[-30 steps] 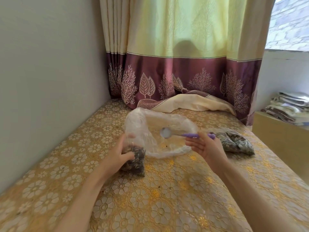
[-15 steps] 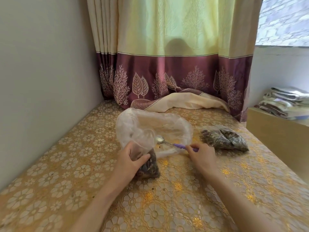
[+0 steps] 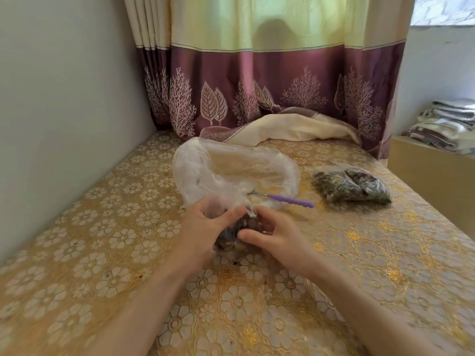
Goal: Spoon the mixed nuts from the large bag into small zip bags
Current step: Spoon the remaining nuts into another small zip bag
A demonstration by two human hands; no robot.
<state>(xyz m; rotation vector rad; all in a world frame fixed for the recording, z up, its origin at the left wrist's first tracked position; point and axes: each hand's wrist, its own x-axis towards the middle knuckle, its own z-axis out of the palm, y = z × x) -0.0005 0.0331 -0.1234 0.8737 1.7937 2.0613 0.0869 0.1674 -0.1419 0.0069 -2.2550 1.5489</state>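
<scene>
Left hand: the left hand (image 3: 203,229) sits at centre frame, fingers and thumb curled round the small zip bag (image 3: 237,233), gripping its left side.
Right hand: the right hand (image 3: 275,237) holds the same bag from the right, thumb low against its front, fingers wrapped behind it near the top.
Small zip bag: clear, part-filled with dark mixed nuts, held between both hands just above the worktop (image 3: 102,253); whether its base touches the cloth I cannot tell, the hands hide it.
Large bag: the large bag (image 3: 231,170) lies open just behind the hands, clear plastic, nearly empty as far as one can see.
Spoon: the spoon (image 3: 288,200) rests with its bowl inside the large bag's mouth, purple handle pointing right across the rim, no hand on it.
Filled bags: filled bags (image 3: 352,186) of nuts lie right of centre, apart from the large bag.
Backdrop: a curtain (image 3: 257,73) hangs across the upper frame; folded cloths (image 3: 447,124) are stacked at the right edge.
</scene>
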